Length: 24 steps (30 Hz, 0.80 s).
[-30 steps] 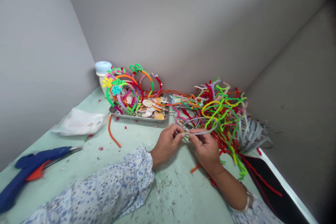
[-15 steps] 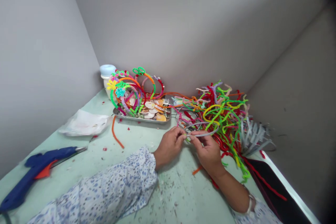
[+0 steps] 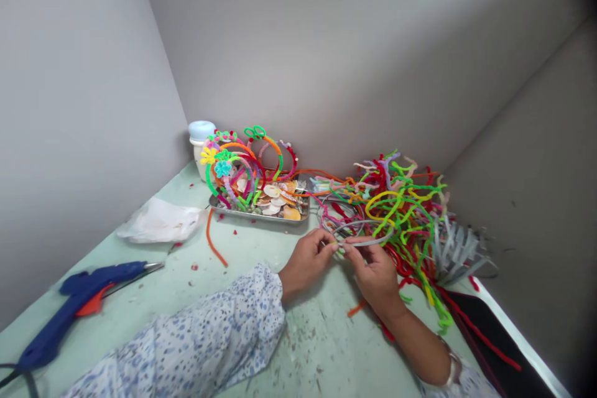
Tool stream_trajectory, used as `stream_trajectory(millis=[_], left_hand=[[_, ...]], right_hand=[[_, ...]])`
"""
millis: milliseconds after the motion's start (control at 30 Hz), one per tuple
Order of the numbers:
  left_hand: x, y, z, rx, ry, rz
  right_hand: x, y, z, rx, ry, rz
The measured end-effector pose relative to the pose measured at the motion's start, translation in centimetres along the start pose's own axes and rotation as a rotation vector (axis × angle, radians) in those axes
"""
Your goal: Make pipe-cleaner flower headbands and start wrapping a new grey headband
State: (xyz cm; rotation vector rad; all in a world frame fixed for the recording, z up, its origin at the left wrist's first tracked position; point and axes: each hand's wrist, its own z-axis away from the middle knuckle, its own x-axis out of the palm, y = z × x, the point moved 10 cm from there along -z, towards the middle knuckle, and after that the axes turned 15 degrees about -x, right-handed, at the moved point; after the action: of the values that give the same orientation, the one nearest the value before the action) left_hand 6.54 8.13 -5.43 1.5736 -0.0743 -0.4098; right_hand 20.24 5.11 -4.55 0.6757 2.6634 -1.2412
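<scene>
My right hand (image 3: 377, 273) is closed in a pinch on a thin grey headband (image 3: 379, 240), whose curve loops over toward the pipe cleaner pile. My left hand (image 3: 308, 260) is closed too, its thumb and finger pinched at the near end of the headband, close to the right fingertips. A short bit of yellow-green pipe cleaner (image 3: 339, 252) shows between the two hands; how it sits on the band is too small to make out. Behind the hands lies a tangle of colourful pipe cleaners (image 3: 396, 199).
A metal tray (image 3: 261, 216) holds shells and several pipe cleaner headbands (image 3: 222, 169). At left are a blue glue gun (image 3: 84, 289), a white plastic bag (image 3: 161, 221) and a blue-lidded jar (image 3: 201, 130). Grey headbands (image 3: 457, 249) lie bunched on the right. An orange pipe cleaner (image 3: 213, 239) rests nearby.
The view has turned slightly left, so everything sits a little further right and lower. Both hands keep their pinch at the headband's end, with only small finger movement.
</scene>
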Motion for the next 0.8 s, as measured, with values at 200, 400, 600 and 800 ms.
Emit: stream_trajectory(millis=[200, 400, 600, 800], left_hand=[[-0.3, 0.0, -0.1, -0.01, 0.043, -0.018], [-0.5, 0.8, 0.2, 0.047, 0.066, -0.052], [-0.7, 0.1, 0.2, -0.038, 0.05, 0.022], [-1.0, -0.4, 0.2, -0.086, 0.027, 0.093]], right_hand=[[-0.1, -0.1, -0.1, -0.023, 0.004, 0.027], [-0.1, -0.2, 0.0, -0.029, -0.028, 0.064], [-0.1, -0.5, 0.0, -0.081, -0.052, 0.115], [0.2, -1.4, -0.5, -0.165, -0.052, 0.152]])
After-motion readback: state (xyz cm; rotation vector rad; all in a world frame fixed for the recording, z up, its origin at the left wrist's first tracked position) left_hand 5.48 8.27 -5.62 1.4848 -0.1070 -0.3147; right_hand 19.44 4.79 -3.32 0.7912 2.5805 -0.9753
